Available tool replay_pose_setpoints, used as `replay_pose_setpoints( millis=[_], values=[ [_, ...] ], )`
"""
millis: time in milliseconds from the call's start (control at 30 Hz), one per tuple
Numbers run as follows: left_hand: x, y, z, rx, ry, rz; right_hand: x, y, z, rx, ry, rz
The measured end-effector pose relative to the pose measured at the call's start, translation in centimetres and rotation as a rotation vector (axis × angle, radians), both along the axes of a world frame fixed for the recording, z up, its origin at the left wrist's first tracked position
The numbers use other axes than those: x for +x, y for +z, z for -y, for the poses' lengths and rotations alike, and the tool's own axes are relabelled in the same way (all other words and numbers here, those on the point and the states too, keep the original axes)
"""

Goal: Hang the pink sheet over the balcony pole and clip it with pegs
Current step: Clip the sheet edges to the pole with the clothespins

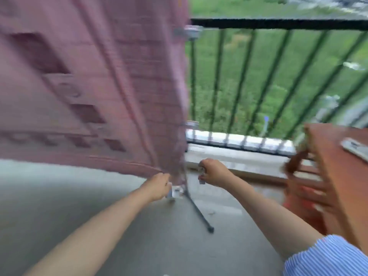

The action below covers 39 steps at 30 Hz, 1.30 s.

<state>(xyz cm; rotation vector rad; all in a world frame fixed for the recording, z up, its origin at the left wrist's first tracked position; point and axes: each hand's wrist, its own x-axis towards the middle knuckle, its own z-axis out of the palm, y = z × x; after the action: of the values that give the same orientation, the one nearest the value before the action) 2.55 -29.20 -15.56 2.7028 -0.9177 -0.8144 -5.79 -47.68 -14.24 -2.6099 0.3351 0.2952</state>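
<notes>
The frame is motion-blurred. The pink sheet [89,86] with a square pattern hangs on the left, from the top of the frame to just above the floor. My left hand [159,186] grips its lower right corner. My right hand [213,172], just right of the sheet's edge, is curled round a small pale object, apparently a peg [202,177]. The pole that carries the sheet is hidden by the cloth. A thin dark stand leg [199,210] slants across the floor below my hands.
A black balcony railing [278,23] with vertical bars runs along the right, with grass beyond it. A metal bracket [191,32] sits at the railing's left end. A reddish wooden table [338,166] stands at right. Grey floor [59,196] spreads below.
</notes>
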Motion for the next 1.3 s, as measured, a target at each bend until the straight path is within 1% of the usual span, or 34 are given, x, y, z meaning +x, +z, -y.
replay_pose_setpoints(
  millis=[100,233,333,400,467,600,667,767,833,933,1033,1133,1300],
  values=[
    [5.5,1.6,-11.6,-0.022,0.216,0.035,9.0,0.5,-9.7,-0.037,0.232,0.033],
    [11.4,3.0,-25.7,-0.060,0.539,0.191,19.2,1.8,-22.6,-0.045,0.453,0.097],
    [15.4,3.3,-34.7,0.002,0.760,0.298,26.3,2.8,-32.0,-0.076,0.626,0.174],
    [18.5,3.7,-40.3,0.037,0.897,0.327,31.2,3.4,-38.0,-0.086,0.722,0.225],
    [22.0,3.7,-45.7,0.045,0.978,0.351,36.3,3.8,-43.8,-0.070,0.798,0.265],
    [28.8,4.8,-55.8,0.137,1.088,0.383,47.0,5.6,-55.9,-0.054,0.960,0.325],
    [32.3,6.6,-60.7,0.156,1.159,0.412,52.1,7.4,-62.1,-0.084,1.047,0.372],
    [37.1,10.1,-68.3,0.164,1.274,0.528,58.4,10.2,-71.4,-0.118,1.173,0.470],
    [39.6,11.9,-73.0,0.147,1.344,0.583,61.7,11.4,-77.4,-0.114,1.205,0.496],
    [43.5,12.6,-80.5,0.143,1.392,0.628,66.4,11.6,-86.0,-0.114,1.244,0.528],
    [48.3,12.8,-88.1,0.125,1.419,0.682,71.8,11.3,-94.7,-0.038,1.254,0.517],
    [54.4,13.8,-96.3,0.065,1.417,0.707,78.3,12.0,-103.1,0.023,1.215,0.545],
    [65.8,16.4,-111.1,0.043,1.356,0.750,89.8,15.2,-115.1,-0.006,1.121,0.578]
  ],
)
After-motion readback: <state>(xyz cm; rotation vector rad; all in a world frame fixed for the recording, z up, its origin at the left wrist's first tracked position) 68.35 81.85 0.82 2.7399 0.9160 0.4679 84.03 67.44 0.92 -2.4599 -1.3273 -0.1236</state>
